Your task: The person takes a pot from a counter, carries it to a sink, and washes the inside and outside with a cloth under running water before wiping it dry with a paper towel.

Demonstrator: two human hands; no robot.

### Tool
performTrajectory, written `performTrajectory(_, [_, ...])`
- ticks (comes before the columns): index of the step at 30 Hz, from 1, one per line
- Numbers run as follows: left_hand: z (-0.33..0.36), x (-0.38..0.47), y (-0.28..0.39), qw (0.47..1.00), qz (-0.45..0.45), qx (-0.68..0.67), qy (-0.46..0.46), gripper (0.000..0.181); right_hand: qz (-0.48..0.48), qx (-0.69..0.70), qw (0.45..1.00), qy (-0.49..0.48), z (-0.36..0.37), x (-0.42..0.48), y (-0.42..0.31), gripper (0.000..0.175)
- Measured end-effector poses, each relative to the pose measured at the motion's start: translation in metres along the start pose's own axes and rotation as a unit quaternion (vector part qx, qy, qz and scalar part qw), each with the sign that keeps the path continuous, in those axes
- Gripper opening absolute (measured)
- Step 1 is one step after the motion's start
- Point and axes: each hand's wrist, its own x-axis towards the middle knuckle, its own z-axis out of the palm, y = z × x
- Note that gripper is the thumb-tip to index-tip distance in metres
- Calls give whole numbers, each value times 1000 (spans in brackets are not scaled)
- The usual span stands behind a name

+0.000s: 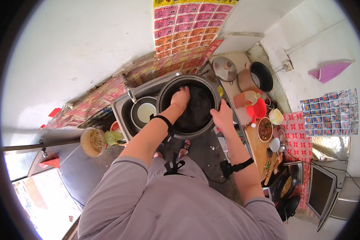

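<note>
A large dark round pot is held over the right part of the metal sink. My right hand grips its right rim, with the thumb lying on the edge. Inside the pot is my left hand, reaching over the near left rim, its fingers near the inner wall; whether it holds anything is hidden. A dark-rimmed bowl with pale cloudy liquid stands in the sink's left part, under a faucet.
On the right counter are a steel lid, a deep pot, an oil jug, a red ladle and a bowl of sauce. Woks stand at the lower right. A bucket is left of the sink.
</note>
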Motion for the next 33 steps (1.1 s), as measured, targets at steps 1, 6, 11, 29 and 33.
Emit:
performTrajectory(1, [-3, 8, 7, 997, -43, -49, 30, 37, 18, 13, 1000, -6, 3, 0, -1, 54])
performTrajectory(6, [28, 29, 41, 991, 34, -75, 102, 41, -63, -9, 997, 40, 18, 13, 14, 45])
performTrajectory(11, [24, 4, 25, 959, 280, -39, 18, 30, 3, 42, 999, -13, -4, 26, 26, 45])
performTrajectory(29, [-29, -34, -54, 926, 350, -76, -120, 20, -69, 39, 993, 86, -11, 46, 9, 44])
performTrajectory(33, [-60, -41, -58, 948, 313, -16, 47, 26, -53, 22, 994, 91, -12, 38, 0, 40])
